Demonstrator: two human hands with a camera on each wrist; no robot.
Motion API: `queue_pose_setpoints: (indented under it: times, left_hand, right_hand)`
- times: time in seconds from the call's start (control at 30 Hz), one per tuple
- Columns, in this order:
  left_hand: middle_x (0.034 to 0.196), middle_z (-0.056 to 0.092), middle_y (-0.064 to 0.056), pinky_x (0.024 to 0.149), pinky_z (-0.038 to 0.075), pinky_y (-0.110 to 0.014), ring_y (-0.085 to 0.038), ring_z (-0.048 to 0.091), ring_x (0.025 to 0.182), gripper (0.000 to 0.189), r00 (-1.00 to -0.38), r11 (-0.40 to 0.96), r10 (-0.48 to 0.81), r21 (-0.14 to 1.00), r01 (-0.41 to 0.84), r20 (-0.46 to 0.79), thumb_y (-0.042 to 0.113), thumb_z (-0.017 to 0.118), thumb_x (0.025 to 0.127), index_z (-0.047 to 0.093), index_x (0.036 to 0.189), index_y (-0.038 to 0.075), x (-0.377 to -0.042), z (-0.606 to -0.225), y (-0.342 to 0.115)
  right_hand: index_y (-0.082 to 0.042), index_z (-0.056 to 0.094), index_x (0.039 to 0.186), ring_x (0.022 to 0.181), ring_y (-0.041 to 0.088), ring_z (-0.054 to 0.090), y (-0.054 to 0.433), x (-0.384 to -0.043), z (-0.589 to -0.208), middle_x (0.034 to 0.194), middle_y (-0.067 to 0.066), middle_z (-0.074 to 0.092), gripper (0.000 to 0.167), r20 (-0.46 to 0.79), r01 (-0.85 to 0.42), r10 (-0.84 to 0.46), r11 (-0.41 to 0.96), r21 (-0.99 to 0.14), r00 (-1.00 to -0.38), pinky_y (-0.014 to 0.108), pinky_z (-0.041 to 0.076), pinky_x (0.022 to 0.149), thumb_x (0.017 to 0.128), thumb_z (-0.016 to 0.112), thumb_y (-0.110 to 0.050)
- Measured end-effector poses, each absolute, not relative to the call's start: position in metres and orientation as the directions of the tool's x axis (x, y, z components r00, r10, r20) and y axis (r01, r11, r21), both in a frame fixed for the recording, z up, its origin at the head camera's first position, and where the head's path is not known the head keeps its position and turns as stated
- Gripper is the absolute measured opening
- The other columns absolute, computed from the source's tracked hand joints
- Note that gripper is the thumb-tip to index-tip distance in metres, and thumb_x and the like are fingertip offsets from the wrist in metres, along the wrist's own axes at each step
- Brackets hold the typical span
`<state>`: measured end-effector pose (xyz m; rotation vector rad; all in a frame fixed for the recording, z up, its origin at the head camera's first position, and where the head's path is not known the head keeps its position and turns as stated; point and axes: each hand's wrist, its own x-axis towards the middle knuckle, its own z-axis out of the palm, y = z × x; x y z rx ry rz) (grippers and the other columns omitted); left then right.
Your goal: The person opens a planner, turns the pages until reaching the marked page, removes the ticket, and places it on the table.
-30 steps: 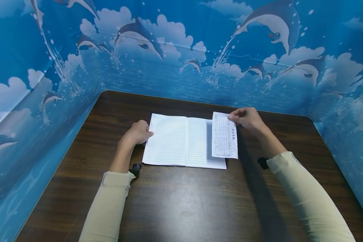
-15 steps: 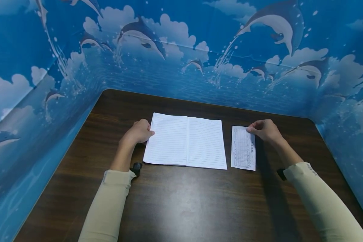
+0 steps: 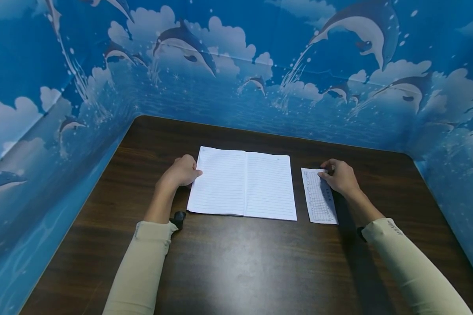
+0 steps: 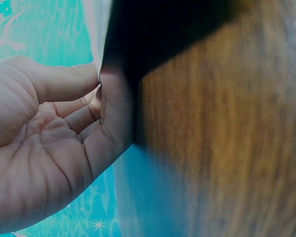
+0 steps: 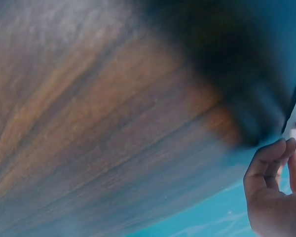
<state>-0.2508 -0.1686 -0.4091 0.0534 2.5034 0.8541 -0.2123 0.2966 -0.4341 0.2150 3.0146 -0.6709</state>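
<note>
An open notebook (image 3: 220,183) with lined white pages lies on the dark wooden table. My left hand (image 3: 181,170) pinches its left edge; in the left wrist view the thumb (image 4: 64,84) and the curled fingers meet at the paper's edge. To the right of the notebook is a narrow printed slip (image 3: 319,199) with a table grid, tilted a little and close to the tabletop. My right hand (image 3: 342,176) pinches the slip near its upper right corner. In the right wrist view the fingertips (image 5: 274,150) touch a pale paper edge, partly cut off by the frame.
The brown wood-grain table (image 3: 236,267) ends at the back against a blue curtain (image 3: 220,96) printed with dolphins and clouds. The same cloth closes off the left and right sides.
My right hand has carried the slip from over the notebook's right page to the right and down near the table, turning it slightly. The left hand has stayed at the notebook's edge.
</note>
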Motion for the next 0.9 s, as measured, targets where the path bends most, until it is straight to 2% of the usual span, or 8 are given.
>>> queue_pose_setpoints:
  times: [0.17, 0.3, 0.47, 0.63, 0.9]
  left_hand:
    - [0.080, 0.054, -0.012, 0.067, 0.044, -0.034, -0.022, 0.057, 0.070, 0.033, -0.878, 0.805, 0.193, 0.582, -0.113, -0.437, 0.016, 0.059, 0.111, 0.052, 0.080, 0.006, -0.250, -0.408, -0.168]
    - [0.084, 0.057, -0.014, 0.068, 0.045, -0.035, -0.023, 0.060, 0.074, 0.030, -0.881, 0.807, 0.192, 0.581, -0.109, -0.432, 0.016, 0.059, 0.111, 0.055, 0.084, 0.004, -0.248, -0.408, -0.167]
    - [0.082, 0.056, -0.013, 0.067, 0.045, -0.034, -0.023, 0.060, 0.073, 0.030, -0.882, 0.803, 0.190, 0.585, -0.112, -0.430, 0.017, 0.059, 0.111, 0.056, 0.084, 0.004, -0.247, -0.409, -0.168]
    - [0.081, 0.054, -0.012, 0.067, 0.044, -0.034, -0.022, 0.058, 0.071, 0.031, -0.881, 0.799, 0.193, 0.591, -0.114, -0.432, 0.016, 0.058, 0.111, 0.055, 0.083, 0.004, -0.246, -0.410, -0.167]
    - [0.074, 0.049, -0.009, 0.065, 0.042, -0.035, -0.020, 0.053, 0.066, 0.037, -0.883, 0.802, 0.187, 0.586, -0.115, -0.430, 0.016, 0.058, 0.111, 0.048, 0.076, 0.008, -0.248, -0.408, -0.167]
  right_hand:
    - [0.004, 0.065, 0.134, 0.113, 0.044, 0.058, 0.281, -0.210, -0.434, 0.131, 0.030, 0.062, 0.033, 0.009, 0.148, 0.169, 0.886, -0.440, -0.986, 0.060, 0.047, 0.095, 0.106, 0.066, -0.015]
    - [0.005, 0.064, 0.136, 0.117, 0.044, 0.062, 0.257, -0.211, -0.432, 0.134, 0.030, 0.064, 0.035, 0.024, 0.143, 0.181, 0.847, -0.513, -0.983, 0.060, 0.050, 0.101, 0.108, 0.063, -0.016]
    - [0.004, 0.069, 0.132, 0.109, 0.038, 0.067, 0.227, -0.217, -0.434, 0.130, 0.027, 0.070, 0.035, -0.022, 0.122, 0.131, 0.825, -0.552, -0.991, 0.050, 0.055, 0.089, 0.108, 0.065, -0.021]
    - [0.006, 0.070, 0.129, 0.093, 0.032, 0.068, 0.207, -0.222, -0.433, 0.121, 0.025, 0.073, 0.037, -0.048, 0.102, 0.091, 0.832, -0.545, -0.995, 0.037, 0.052, 0.072, 0.106, 0.070, -0.023]
    - [0.007, 0.070, 0.127, 0.084, 0.026, 0.063, 0.196, -0.224, -0.430, 0.112, 0.023, 0.071, 0.037, -0.073, 0.147, 0.129, 0.837, -0.527, -0.989, 0.032, 0.049, 0.068, 0.102, 0.075, -0.020]
